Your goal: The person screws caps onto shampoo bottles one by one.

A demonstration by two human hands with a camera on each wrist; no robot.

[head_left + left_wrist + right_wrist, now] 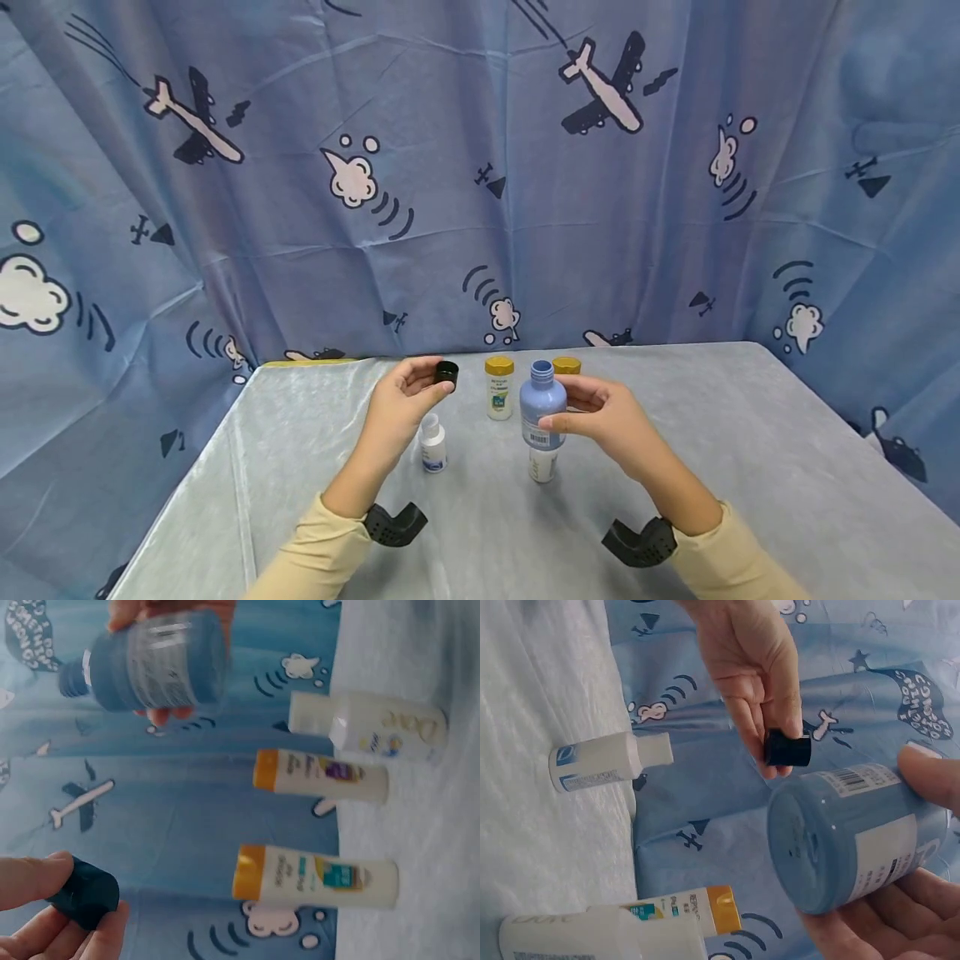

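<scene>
My left hand (401,404) pinches a small black cap (447,375) between thumb and fingers. In my right hand (600,412) is a blue bottle (542,407), gripped round its body and lifted above the table. Its threaded neck (542,372) is bare and points up. Cap and bottle are apart, side by side in the air. The right wrist view shows the bottle's base and labels close up, with the black cap (787,748) beyond. The left wrist view shows the blue bottle (154,664) at the top and the dark cap (86,892) at lower left.
On the grey-covered table (300,500) stand a small white bottle (433,446), a white bottle with yellow cap (498,388), and a second yellow-capped one (566,366) partly hidden. A white Dove bottle (390,726) stands behind the blue one. A patterned curtain (450,208) hangs behind.
</scene>
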